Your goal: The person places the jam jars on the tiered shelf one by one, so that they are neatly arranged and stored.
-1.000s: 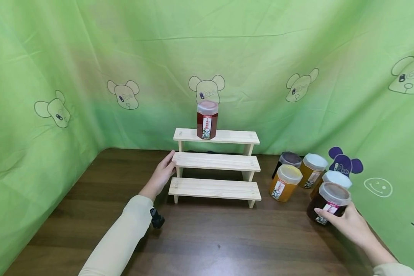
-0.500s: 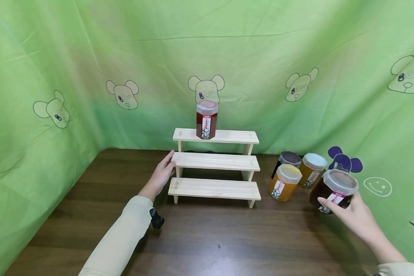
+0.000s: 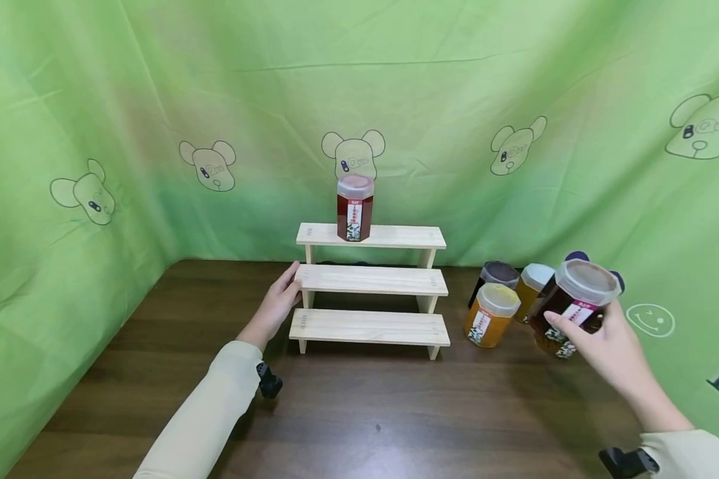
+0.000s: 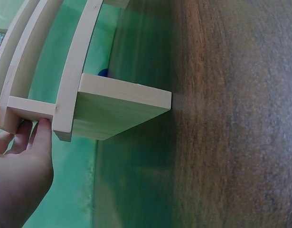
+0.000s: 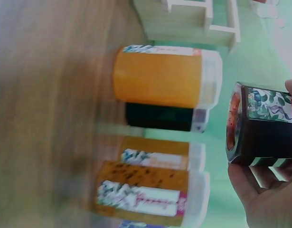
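Observation:
My right hand [image 3: 614, 352] grips a dark jar [image 3: 566, 299] with a clear lid and a pink-and-white label, raised above the table at the right. In the right wrist view the held jar [image 5: 269, 128] shows its base, apart from the other jars. My left hand [image 3: 275, 303] holds the left end of the middle step of a pale wooden three-step stand [image 3: 371, 279]. The left wrist view shows its fingers [image 4: 41, 135] curled under the step's edge. On the top step a dark red jar [image 3: 355, 216] stands upright.
Right of the stand are an orange jar [image 3: 491, 319], a dark jar [image 3: 475, 286] behind it and an amber jar [image 3: 534, 276]. A speckled amber jar [image 5: 136, 175] stands nearby, mostly hidden in the head view. Green printed cloth [image 3: 257, 100] walls the brown table [image 3: 359, 406].
My right hand has lifted the dark jar up off the table at the right, in front of the other jars. My left hand keeps its place on the stand.

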{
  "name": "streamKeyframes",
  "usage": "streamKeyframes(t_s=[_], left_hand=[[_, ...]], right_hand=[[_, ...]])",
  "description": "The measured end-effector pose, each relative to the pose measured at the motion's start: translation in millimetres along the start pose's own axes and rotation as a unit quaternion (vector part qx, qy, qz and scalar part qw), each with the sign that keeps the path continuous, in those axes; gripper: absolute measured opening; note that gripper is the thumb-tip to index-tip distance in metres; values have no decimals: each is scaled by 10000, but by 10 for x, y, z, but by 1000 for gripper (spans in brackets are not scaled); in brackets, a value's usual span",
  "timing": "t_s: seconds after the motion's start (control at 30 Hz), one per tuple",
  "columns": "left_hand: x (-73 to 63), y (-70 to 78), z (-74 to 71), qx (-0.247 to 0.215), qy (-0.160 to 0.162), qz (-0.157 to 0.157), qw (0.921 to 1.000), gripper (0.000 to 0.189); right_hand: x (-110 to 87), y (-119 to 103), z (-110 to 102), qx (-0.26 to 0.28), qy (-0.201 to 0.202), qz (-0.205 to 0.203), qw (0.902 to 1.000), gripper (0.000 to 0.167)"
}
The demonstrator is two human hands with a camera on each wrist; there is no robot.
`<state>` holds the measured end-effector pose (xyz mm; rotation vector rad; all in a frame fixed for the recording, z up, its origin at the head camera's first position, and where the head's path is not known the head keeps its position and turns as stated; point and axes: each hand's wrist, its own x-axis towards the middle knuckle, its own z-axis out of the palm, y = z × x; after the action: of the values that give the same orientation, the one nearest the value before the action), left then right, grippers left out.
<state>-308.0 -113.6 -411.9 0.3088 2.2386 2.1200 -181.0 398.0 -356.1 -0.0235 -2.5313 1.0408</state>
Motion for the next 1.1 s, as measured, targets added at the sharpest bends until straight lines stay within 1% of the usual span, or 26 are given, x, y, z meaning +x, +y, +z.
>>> streamKeyframes(t_s=[0.1,0.23,0.33,0.4,0.5,0.57,0.73,0.97,1.1], left_hand=[[11,-4,-8,28,-11,-10,10000,54],[16,-19,0,-4,-31,24,10000,54],[17,-22,6,-21,-38,66,10000,54],[17,-22,5,-12,-38,86,10000,54],[11,-15,4,28,-11,106,9999,54],[5,-12,3,56,15,105,9999,54],[12,-18,-5,142,10,56,9999,54],[10,8,-10,103,-9,87,9999,55],[12,0,-19,115,8,62,9999,55]], right_hand=[[64,-96,24,87,8,-81,9999,89],[138,-248,76,155,14,-74,9999,88],[202,-370,147,221,33,-126,9997,87],[248,-447,204,335,10,-238,9992,87],[328,-551,320,449,-56,-355,9983,87],[383,-614,405,632,-117,-423,9970,86],[503,-775,621,1041,-253,-420,9934,88],[650,-991,894,1192,-258,-394,9918,84],[739,-1093,1037,1427,-318,-409,9884,80]])
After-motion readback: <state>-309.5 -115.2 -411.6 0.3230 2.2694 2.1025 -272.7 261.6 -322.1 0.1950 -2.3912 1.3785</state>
